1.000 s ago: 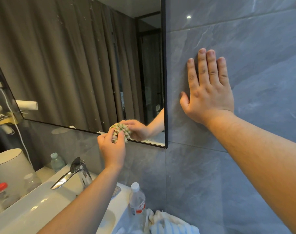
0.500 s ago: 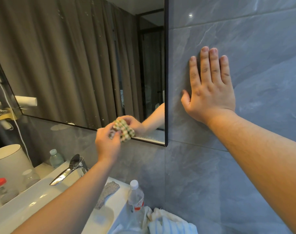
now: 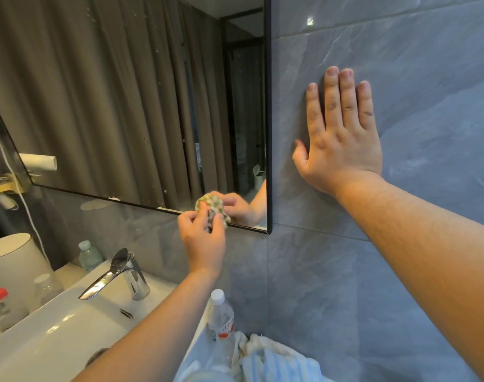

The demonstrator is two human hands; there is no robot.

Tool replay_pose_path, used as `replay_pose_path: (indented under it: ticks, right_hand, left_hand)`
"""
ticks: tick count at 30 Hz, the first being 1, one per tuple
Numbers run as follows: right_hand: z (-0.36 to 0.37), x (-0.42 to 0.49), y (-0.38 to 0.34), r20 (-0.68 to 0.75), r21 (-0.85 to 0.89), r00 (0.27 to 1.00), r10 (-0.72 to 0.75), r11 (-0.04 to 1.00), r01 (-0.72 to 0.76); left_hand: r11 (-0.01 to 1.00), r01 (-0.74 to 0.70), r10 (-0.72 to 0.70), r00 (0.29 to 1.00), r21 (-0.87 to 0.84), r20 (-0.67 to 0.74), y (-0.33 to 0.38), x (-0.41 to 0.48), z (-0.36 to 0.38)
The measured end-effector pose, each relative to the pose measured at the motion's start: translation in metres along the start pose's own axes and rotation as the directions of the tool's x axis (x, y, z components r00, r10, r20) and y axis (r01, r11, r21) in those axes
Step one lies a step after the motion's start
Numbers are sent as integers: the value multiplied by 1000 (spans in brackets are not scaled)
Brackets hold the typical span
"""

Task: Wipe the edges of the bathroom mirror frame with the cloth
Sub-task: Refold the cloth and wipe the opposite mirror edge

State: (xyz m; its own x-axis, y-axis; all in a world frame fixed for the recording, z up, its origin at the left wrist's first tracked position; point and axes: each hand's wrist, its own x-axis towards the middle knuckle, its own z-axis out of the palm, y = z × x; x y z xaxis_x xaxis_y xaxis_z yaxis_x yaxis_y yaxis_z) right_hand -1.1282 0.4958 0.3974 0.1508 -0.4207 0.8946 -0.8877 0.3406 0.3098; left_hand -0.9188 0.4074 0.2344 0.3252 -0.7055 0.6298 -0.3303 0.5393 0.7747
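Note:
A mirror with a thin black frame (image 3: 268, 133) hangs on the grey tiled wall. My left hand (image 3: 203, 241) grips a bunched green-and-white checked cloth (image 3: 214, 209) and presses it against the frame's bottom edge, a short way left of the lower right corner. The glass shows the reflection of that hand and cloth. My right hand (image 3: 341, 142) lies flat on the wall tile to the right of the mirror, fingers spread and pointing up, holding nothing.
Below the mirror is a white sink (image 3: 56, 332) with a chrome tap (image 3: 119, 277). A clear water bottle (image 3: 221, 321) and a crumpled towel (image 3: 271, 357) sit at the counter's right end. A white bin (image 3: 12, 260), small bottles and a hair dryer stand at the left.
My left hand has slid the cloth to the right along the bottom edge of the frame, closer to the lower right corner. The right hand has stayed flat on the wall.

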Motion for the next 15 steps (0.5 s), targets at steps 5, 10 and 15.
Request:
replay_pose_path:
  ticks: [5,10,15]
  right_hand:
    - [0,0,1,-1,10,1000,3,1000,-3]
    - [-1,0,0,9,15,1000,5,1000,-5]
    - [-1,0,1,17,11,1000,4,1000,-4]
  left_hand:
    - [971,-233,227,968,46,108,4,-28,7]
    - [913,-407,402,898,-10,180,12,-45,16]
    - [813,-582,571,792,-19,218,14,-38,18]
